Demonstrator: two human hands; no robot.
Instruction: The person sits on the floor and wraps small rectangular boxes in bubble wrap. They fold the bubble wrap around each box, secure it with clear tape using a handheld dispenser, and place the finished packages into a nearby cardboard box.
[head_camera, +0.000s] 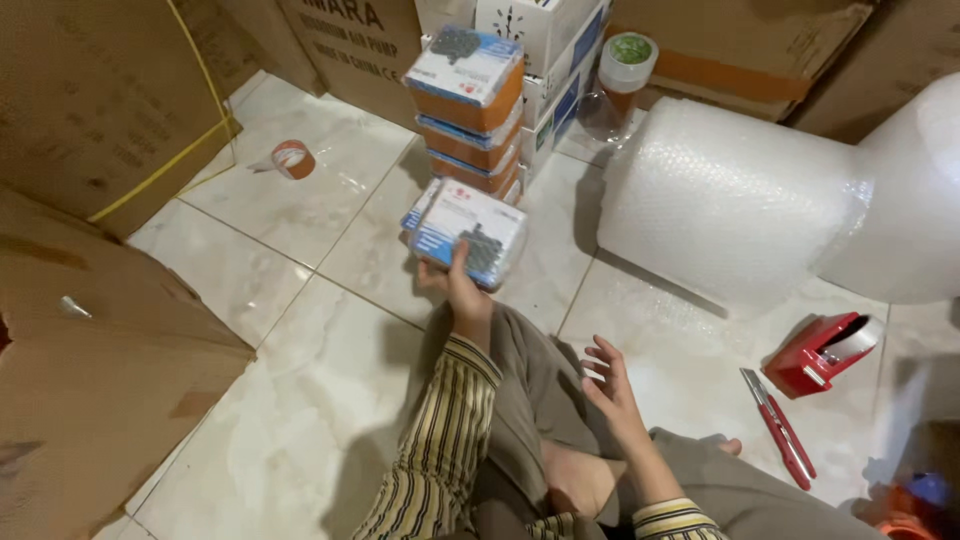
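While my left hand (462, 290) grips the small wrapped box (468, 238) from below, fingers curled around its near edge, I hold it just above the tile floor (300, 330), in front of the stack of matching orange-and-blue boxes (468, 110). My right hand (610, 385) hangs free over my knee, fingers spread and loose, holding nothing. To my right sits the big roll of bubble wrap (730, 200), and beyond my right hand lie the red tape dispenser (825, 350) and the red-handled cutter (780, 425), both well apart from it. A small tape roll (293, 158) rests far off on the left, near the cardboard cartons (100, 100). To my eye, one hand alone makes a shaky hold on a slick wrapped box, so I'd judge it wise to keep it level, thumb firm on top, and bring the free hand under the far side for support. A jar with a green lid (627, 65) stands behind the stack.
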